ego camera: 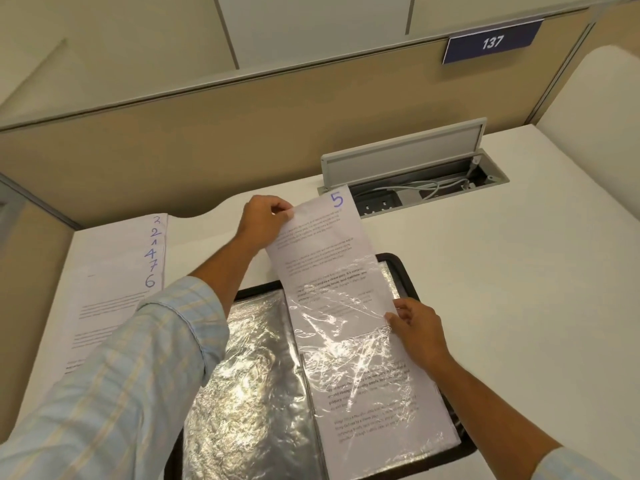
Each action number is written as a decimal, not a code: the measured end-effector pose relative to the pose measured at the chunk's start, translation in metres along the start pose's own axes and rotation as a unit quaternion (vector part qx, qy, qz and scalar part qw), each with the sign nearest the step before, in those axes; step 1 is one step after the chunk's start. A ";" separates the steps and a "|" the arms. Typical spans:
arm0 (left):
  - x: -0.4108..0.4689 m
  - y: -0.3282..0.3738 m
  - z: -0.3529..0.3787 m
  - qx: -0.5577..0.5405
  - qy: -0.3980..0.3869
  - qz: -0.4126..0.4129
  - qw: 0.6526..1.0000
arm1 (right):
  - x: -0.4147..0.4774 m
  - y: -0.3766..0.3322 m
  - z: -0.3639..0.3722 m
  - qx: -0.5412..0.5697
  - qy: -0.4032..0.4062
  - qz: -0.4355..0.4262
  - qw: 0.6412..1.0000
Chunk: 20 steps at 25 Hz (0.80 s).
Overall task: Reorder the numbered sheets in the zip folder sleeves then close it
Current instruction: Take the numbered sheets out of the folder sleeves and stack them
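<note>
A black zip folder (408, 271) lies open on the white desk, its clear plastic sleeves crinkled and shiny. A printed sheet marked 5 (325, 237) sticks halfway out of the top of the right-hand sleeve (374, 375). My left hand (265, 220) pinches the sheet's top left corner, above the folder. My right hand (415, 327) holds the right edge of the sleeve and sheet. The left-hand sleeve (249, 375) shows no paper. A fanned stack of numbered sheets (114, 292) lies to the left, with 2, 1, 4, 7 and 6 showing along its edge.
An open cable box (415, 181) with a raised grey lid and sockets is set into the desk just behind the folder. A beige partition (242, 133) closes off the back. Bare desk (536, 289) spreads to the right.
</note>
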State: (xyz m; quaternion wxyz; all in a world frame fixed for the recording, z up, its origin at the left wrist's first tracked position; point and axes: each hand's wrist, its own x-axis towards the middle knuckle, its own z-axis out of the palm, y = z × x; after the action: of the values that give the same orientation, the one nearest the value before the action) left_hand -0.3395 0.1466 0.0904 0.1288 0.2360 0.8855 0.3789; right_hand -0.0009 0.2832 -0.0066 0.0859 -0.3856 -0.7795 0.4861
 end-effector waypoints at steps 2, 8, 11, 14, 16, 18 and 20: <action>0.003 0.006 -0.020 -0.034 0.015 0.017 0.999 | 0.000 -0.002 -0.001 0.006 -0.002 0.004 1.000; -0.016 0.020 -0.107 -0.139 0.093 -0.007 0.986 | -0.004 -0.007 -0.003 0.005 -0.001 0.001 1.000; -0.035 0.029 -0.152 -0.161 0.119 -0.021 0.980 | -0.007 -0.012 -0.002 -0.002 0.007 0.003 1.000; -0.053 0.031 -0.188 -0.173 0.109 -0.028 0.979 | -0.013 -0.016 0.003 -0.018 0.019 0.006 1.000; -0.063 0.030 -0.203 -0.180 0.085 -0.016 0.980 | -0.019 -0.022 0.004 0.000 0.029 0.015 0.999; -0.074 0.027 -0.214 -0.175 0.059 -0.011 0.983 | -0.025 -0.027 0.004 0.012 0.040 -0.001 0.999; -0.085 0.021 -0.220 -0.166 0.029 -0.018 0.986 | -0.030 -0.033 0.005 -0.029 0.064 -0.041 0.997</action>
State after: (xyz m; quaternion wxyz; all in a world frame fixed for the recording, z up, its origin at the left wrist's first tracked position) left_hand -0.3493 -0.0186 0.2591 0.1476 0.1843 0.8177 0.5249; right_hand 0.0002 0.2518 0.0250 0.1444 -0.3856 -0.8013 0.4340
